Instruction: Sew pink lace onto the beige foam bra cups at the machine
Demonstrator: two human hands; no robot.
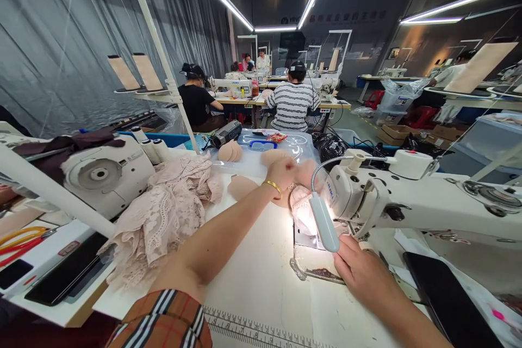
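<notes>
My left hand (281, 171), with a gold bracelet at its wrist, reaches across the table over beige foam cups (241, 187). Its fingers are blurred and partly hidden beside a pinkish piece. I cannot tell whether they hold it. Pink lace fabric (302, 206) lies under the head of a white sewing machine (346, 190), lit by a bendy-necked lamp (324, 223). My right hand (359, 266) rests by the machine bed, just right of the needle plate. The lamp head covers some of its fingertips, and its grip does not show.
A heap of pink lace (167, 212) lies at the left. Behind stands a clear plastic box (293, 144) with stacked round beige pads (230, 150) near it. A black phone (444, 299) lies at right, a ruler (261, 329) along the front. Co-workers sit at machines ahead.
</notes>
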